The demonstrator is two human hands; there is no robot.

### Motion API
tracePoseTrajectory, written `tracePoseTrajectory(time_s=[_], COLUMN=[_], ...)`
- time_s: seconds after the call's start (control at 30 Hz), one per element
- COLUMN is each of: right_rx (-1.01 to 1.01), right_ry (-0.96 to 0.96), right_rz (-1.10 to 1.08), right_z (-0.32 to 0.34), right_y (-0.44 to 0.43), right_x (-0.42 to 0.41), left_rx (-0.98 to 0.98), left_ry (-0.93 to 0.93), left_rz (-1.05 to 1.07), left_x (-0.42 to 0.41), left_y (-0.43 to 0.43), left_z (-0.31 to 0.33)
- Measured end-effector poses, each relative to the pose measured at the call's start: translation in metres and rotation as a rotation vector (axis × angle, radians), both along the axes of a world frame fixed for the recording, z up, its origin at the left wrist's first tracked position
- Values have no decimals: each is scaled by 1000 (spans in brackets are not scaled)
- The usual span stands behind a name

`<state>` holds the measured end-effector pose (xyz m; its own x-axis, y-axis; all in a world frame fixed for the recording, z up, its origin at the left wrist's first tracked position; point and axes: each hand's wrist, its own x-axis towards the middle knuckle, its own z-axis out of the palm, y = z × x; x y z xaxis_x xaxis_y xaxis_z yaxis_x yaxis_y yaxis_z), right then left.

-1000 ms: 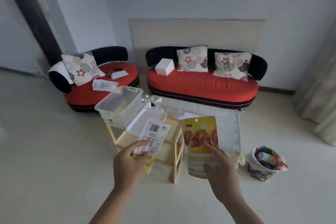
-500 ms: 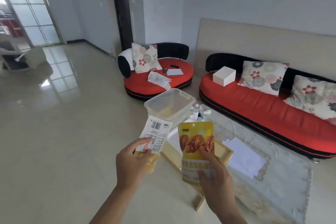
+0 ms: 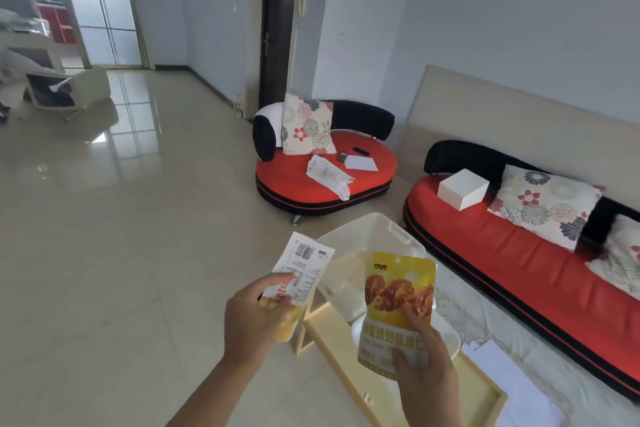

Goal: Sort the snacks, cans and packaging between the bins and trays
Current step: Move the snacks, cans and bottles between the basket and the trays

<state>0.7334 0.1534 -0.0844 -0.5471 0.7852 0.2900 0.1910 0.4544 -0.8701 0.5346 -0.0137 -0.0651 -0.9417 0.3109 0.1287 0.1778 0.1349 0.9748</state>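
L hand [image 3: 256,319] gripped a white pkt [image 3: 304,263], barcode side facing up, w/ thumb across its lower front and the other fingers curled behind. R hand [image 3: 426,367] pinched the yellow pouch [image 3: 398,288] by its bottom part. Two digits pressed on the printed face and the rest were hidden behind it. Both pkts were upright in the air and apart from each other, above the near-left end of the wooden stand [image 3: 433,402]. The clear bin [image 3: 374,236] sat right behind them at the stand's far-left end. A white tray [image 3: 450,340] lay on the stand, partly hidden by the pouch.

Change vs. 1 s ago: grips were the same, neither pkt was let go, and spacing betw. them was approx. the same. What moved was the view, which swung left. The long sofa [image 3: 519,253] slid to the right edge and the small sofa [image 3: 294,184] came to centre. The floor bin stuffed w/ wrappers, seen earlier right of the stand, dropped out of frame. The clear bin stood directly behind the pkts, no longer off to their upper left.

Meaning, as a guess: nothing got sorted in that second. The person was prob. stepping round the stand w/ both pkts, or looking for the right container. The clear bin was the closest drop spot. Which pkt belonged where couldn't be told.
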Motion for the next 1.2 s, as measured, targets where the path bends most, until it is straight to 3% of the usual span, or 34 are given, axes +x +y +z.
tracePoseTrajectory(time_s=[0.23, 0.5, 0.8, 1.2], right_rx=[-58, -154, -269, -387], right_ry=[7, -63, -55, -122], right_rz=[-114, -153, -220, -458], right_z=[-7, -31, -65, -85], right_y=[8, 52, 129, 196], right_x=[-71, -142, -223, -247], left_rx=[-12, -35, -228, -237], left_ry=[-8, -87, -69, -228], left_rz=[-126, -173, -269, -464], left_x=[-86, -148, -210, -246], left_y=[31, 74, 147, 284], left_z=[14, -16, -35, -45])
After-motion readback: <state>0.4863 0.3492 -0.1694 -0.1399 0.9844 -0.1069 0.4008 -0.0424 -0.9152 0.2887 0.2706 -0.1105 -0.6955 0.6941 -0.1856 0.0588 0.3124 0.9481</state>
